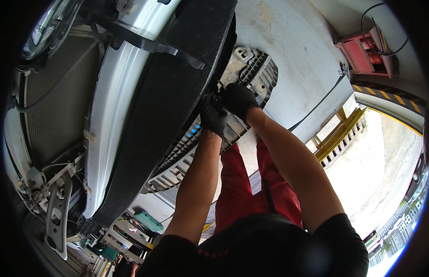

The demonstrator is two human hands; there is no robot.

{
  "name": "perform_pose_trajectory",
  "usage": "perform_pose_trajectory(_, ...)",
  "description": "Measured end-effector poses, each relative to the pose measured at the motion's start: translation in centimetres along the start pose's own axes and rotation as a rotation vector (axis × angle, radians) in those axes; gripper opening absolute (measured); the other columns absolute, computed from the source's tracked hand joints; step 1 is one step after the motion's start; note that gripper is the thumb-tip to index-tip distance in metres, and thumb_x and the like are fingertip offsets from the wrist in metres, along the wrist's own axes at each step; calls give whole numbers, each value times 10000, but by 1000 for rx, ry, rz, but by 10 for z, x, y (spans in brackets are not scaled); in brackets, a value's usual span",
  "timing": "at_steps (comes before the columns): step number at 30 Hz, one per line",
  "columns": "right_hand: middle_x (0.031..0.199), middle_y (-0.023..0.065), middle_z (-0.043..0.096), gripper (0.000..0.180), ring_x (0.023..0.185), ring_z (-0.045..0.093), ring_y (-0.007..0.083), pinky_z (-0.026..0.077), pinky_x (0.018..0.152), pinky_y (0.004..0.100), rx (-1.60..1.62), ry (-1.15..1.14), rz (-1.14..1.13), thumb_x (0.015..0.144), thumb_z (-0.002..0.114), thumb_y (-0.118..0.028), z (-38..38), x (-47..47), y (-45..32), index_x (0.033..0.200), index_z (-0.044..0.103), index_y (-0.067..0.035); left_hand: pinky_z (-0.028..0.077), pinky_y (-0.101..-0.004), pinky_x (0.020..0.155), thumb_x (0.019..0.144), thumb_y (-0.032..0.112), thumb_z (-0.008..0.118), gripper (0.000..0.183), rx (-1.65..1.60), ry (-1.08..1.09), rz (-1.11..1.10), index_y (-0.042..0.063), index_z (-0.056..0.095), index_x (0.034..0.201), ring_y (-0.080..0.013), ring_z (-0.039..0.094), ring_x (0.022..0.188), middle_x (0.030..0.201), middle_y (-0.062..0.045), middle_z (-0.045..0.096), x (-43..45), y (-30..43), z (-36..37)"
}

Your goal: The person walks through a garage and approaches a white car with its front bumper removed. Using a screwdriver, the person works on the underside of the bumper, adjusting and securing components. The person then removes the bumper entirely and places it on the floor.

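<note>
Both my hands wear black gloves and are close together at the lower front edge of a car with its bumper cover off. My left hand (213, 114) has bent fingers against the underside of the black foam bumper absorber (159, 100). Just right of it, my right hand (239, 100) is curled near a small dark part or tool whose shape I cannot make out. A dirty ribbed plastic undertray (266, 74) lies behind and below both hands. The silvery bumper beam (117, 97) runs along the absorber's left side. My fingertips are largely hidden.
The radiator (62, 93) and headlight (50, 27) are at the left. A red tool cart (368, 55) is at the upper right, a yellow metal ramp (339, 135) at the right. Shelves (126, 242) and part of another person (124, 268) appear at the lower left.
</note>
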State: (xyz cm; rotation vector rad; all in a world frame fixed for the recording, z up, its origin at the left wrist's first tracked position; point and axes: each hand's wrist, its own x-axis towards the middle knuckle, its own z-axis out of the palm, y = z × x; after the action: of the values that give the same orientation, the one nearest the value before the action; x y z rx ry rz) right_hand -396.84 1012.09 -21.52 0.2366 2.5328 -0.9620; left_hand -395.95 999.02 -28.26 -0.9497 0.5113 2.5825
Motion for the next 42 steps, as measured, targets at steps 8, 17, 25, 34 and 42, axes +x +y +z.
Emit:
perform_pose_trajectory(8, 872, 200, 694, 420, 841, 677, 375, 542, 746, 447, -79, -61, -28, 897, 496, -401, -19, -4, -13, 834, 733, -61, 519, -381, 814, 928, 366, 595, 285, -73, 35, -101, 94, 672, 961, -208, 636, 837, 891, -56, 682, 9, -5, -5)
perform_pose_trajectory(17, 868, 183, 699, 337, 847, 684, 361, 547, 732, 433, -194, -124, -91, 862, 538, -343, 1, 7, 1, 836, 738, -74, 535, -392, 783, 922, 391, 581, 352, -72, 40, -52, 68, 660, 1039, -237, 650, 866, 956, -92, 690, -3, -10, 20)
perform_pose_trajectory(25, 884, 187, 705, 295, 842, 692, 351, 548, 718, 404, -195, -137, -158, 800, 595, -322, -5, 18, 0, 871, 741, -74, 546, -329, 742, 939, 372, 557, 375, 19, -55, -83, 41, 641, 1094, -222, 656, 898, 1033, -94, 683, 7, -3, -1)
perform_pose_trajectory(34, 910, 200, 707, 418, 855, 691, 366, 546, 743, 416, 9, -85, 96, 843, 570, -431, -5, 13, -5, 920, 739, -57, 544, -352, 808, 954, 282, 536, 302, -25, -164, -25, 42, 633, 1111, -226, 655, 952, 1068, -99, 677, -3, 2, 20)
perform_pose_trajectory(42, 905, 187, 707, 443, 881, 686, 372, 545, 768, 440, 23, -56, 40, 885, 532, -445, -11, 21, 5, 917, 736, -53, 546, -368, 823, 945, 280, 554, 303, 18, -160, -14, 57, 627, 1136, -231, 648, 989, 1097, -105, 670, -10, 2, 30)
